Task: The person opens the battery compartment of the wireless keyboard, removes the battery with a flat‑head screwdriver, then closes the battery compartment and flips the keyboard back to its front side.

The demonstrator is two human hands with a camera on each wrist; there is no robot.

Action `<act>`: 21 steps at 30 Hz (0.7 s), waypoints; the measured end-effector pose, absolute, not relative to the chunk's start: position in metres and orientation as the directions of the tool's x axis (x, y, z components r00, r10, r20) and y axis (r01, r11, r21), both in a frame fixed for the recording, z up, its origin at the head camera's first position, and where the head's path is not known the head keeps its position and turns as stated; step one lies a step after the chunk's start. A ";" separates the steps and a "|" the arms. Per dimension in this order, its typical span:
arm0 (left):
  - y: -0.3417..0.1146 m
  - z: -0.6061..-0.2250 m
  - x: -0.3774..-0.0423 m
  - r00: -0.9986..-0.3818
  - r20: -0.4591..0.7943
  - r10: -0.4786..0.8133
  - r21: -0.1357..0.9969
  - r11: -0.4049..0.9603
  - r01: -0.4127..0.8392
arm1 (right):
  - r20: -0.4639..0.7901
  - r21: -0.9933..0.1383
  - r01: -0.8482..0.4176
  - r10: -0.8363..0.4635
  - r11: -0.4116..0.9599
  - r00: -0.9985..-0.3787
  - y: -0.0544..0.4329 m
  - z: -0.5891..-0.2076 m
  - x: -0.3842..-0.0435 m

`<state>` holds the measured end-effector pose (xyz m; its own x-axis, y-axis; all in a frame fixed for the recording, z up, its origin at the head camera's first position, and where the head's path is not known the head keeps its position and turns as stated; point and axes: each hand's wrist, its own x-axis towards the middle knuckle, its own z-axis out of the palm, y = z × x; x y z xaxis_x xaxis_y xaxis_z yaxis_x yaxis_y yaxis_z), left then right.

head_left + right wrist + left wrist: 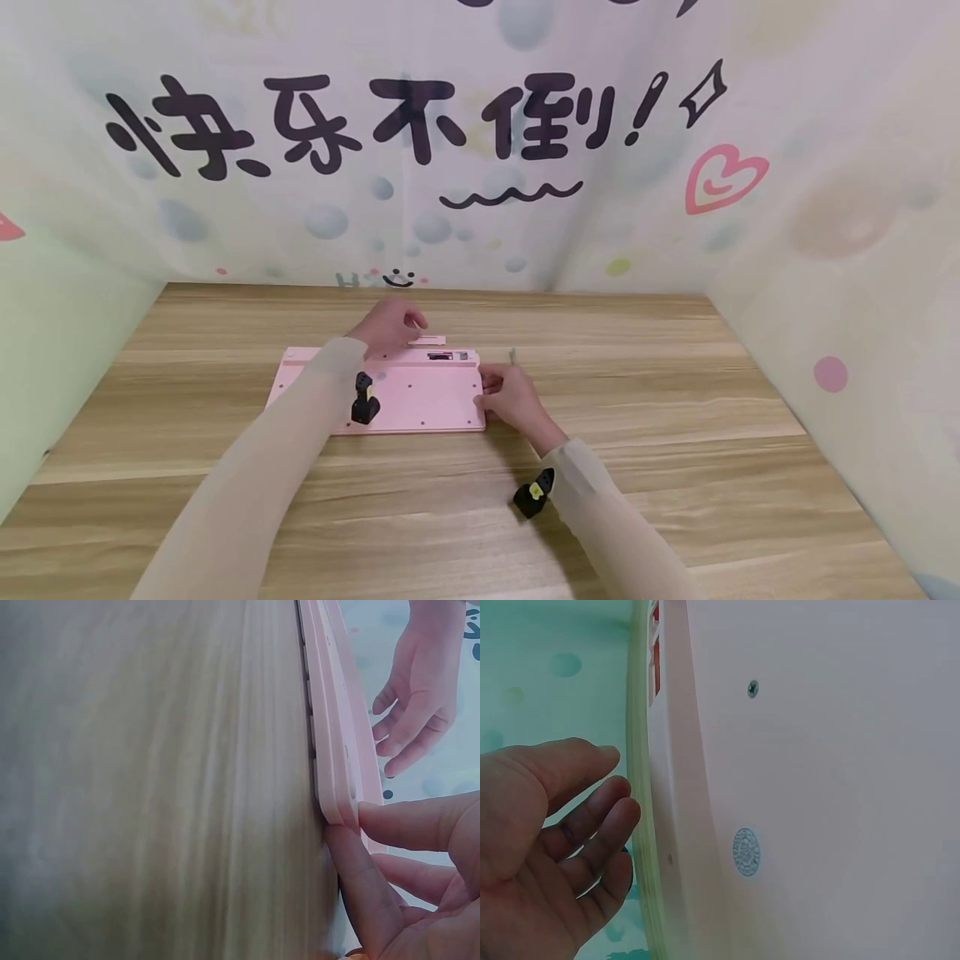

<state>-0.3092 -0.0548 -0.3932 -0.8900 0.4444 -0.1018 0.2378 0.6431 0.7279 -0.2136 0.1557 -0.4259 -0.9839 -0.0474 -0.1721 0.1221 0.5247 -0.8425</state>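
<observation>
A pink keyboard [431, 400] lies underside up on the table, with screws along its bottom. In the raised bar at its back edge is an uncovered battery compartment [448, 356], which also shows as a reddish slot [657, 667] in the left wrist view. My right hand [513, 398] pinches the keyboard's right edge between thumb and fingers. Over the back edge, my left hand [390, 325] hovers with loosely bent fingers and nothing in its grasp. By its fingertips, behind the keyboard, lies a thin pink strip [431, 340] like a battery cover.
Just beyond my right hand is a small grey-green object [512, 356], too small to make out. The wooden table [660, 467] meets a printed cloth backdrop [480, 242] at the back. Each wrist carries a black camera mount [365, 402].
</observation>
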 end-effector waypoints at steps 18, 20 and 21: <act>-0.069 -0.380 -0.293 -0.851 -0.109 0.513 0.717 0.633 0.290 | -0.185 -0.852 0.142 -0.036 0.504 -0.982 0.155 -0.427 -0.213; -0.071 -0.380 -0.292 -0.848 -0.113 0.518 0.712 0.637 0.294 | -0.183 -0.854 0.141 -0.036 0.501 -0.982 0.155 -0.427 -0.213; -0.072 -0.381 -0.291 -0.845 -0.113 0.522 0.709 0.639 0.300 | -0.183 -0.854 0.140 -0.037 0.501 -0.982 0.155 -0.427 -0.213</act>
